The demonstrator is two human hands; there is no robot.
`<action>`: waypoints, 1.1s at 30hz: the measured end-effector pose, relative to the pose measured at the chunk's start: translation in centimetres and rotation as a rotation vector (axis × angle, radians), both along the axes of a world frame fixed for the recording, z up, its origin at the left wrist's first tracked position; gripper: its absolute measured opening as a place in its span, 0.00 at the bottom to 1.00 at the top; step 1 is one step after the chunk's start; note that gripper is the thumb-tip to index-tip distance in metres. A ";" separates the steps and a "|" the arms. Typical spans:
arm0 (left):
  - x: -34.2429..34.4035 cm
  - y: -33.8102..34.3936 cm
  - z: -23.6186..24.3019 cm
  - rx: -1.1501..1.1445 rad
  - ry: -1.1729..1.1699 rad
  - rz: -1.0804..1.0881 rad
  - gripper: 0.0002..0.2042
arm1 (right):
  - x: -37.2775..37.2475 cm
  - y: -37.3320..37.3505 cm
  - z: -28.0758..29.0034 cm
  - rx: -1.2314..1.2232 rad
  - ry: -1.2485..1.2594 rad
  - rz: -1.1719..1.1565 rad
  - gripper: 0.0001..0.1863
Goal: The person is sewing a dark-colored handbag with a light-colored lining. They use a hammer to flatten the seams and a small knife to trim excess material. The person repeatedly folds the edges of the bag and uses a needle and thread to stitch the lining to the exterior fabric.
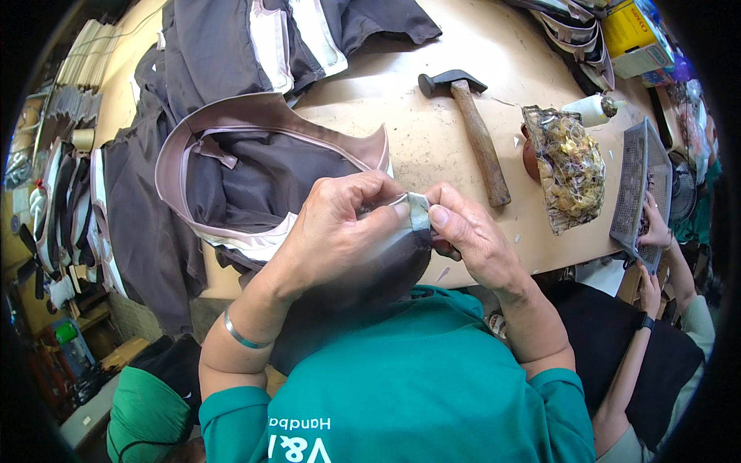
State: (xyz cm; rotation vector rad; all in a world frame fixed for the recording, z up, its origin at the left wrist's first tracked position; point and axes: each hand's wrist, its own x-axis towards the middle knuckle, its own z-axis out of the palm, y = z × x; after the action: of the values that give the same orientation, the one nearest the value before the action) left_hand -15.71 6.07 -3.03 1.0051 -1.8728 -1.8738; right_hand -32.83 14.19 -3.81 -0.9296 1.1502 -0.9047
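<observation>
My left hand (336,231) and my right hand (471,239) meet at the middle, pinching a pale strip edge (417,207) above dark material (401,262). The left thumb lies along it; the right thumb presses beside it. The fingertips underneath are partly hidden. Just beyond my left hand lies a dark-lined bag piece (262,162) with a raised pink band and white backing. A hammer (478,139) with a wooden handle rests on the pale worktable (370,100), beyond my right hand.
A crusted, scrap-covered object (567,170), a white bottle (588,109) and a mesh basket (641,162) are at right. Another person's hands (654,231) touch the basket. Dark fabric pieces (208,46) cover the back left. A person in green headwear (147,401) is at lower left.
</observation>
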 end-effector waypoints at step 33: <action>1.0 -0.4 -0.3 -0.271 0.087 0.078 0.08 | -2.0 3.7 -6.0 -0.153 0.913 0.172 0.13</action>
State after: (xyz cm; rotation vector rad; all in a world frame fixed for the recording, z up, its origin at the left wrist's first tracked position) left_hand -14.68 5.66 -3.34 0.8777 -1.9411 -1.5423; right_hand -34.86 17.87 -9.84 -1.6231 1.7353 -0.4085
